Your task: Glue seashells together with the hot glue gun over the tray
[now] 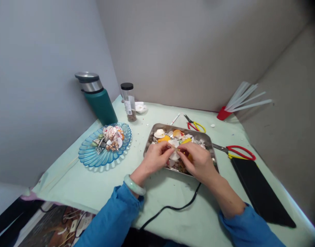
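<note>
Both my hands meet over a metal tray (157, 127) filled with several seashells in white, orange and yellow. My left hand (155, 157) and my right hand (197, 161) pinch a small pale piece (174, 150) between their fingertips; it looks like a shell, but it is too small to name for sure. Both hands have their fingers closed. I wear blue sleeves, with a pale green bangle (133, 185) on my left wrist.
A blue glass plate (90, 157) with shells sits to the left. Behind it stand a green flask (98, 99) and a clear jar (128, 101). Two red-handled scissors (195, 125) (237, 152), a black pad (260, 192), a red holder with white sticks (224, 113) and a black cable (173, 206) lie around.
</note>
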`<state>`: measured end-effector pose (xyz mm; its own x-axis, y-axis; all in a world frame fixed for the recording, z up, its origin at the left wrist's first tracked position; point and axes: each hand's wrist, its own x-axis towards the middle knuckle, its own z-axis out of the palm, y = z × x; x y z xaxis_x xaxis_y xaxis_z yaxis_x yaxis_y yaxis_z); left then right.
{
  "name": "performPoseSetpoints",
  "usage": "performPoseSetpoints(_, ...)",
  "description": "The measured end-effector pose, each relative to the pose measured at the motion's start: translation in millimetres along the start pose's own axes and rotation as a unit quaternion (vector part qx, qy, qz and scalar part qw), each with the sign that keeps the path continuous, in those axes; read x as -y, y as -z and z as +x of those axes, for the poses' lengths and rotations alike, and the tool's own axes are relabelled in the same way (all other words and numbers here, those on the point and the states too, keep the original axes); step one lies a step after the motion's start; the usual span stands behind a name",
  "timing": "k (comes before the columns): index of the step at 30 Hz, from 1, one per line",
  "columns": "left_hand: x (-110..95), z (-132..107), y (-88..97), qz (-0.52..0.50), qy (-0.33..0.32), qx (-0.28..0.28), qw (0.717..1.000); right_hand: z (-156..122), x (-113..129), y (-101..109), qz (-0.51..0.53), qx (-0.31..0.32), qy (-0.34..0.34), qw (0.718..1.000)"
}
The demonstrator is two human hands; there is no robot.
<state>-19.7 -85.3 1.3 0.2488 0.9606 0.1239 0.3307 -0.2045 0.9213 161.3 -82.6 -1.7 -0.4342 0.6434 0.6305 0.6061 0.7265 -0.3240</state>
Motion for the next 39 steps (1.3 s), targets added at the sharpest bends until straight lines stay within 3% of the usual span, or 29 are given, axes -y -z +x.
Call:
performPoseSetpoints(10, 5.2, 1.5, 0.0, -0.020, 0.010, 0.024, 0.999, 0.4, 2.7, 1.5, -0.009, 0.000, -0.018, 1.000)
performPoseSetpoints(27, 0.1, -1.7, -3.9, -0.080, 0.006, 0.002, 0.997, -0.1, 5.2, -1.0, -0.027, -0.008, -0.011, 1.000)
performPoseSetpoints(39, 1.6, -1.9, -3.5, 0.075, -0.044, -0.045, 0.995, -0.8, 1.8, -1.9, -0.048, -0.001, 0.013, 0.999)
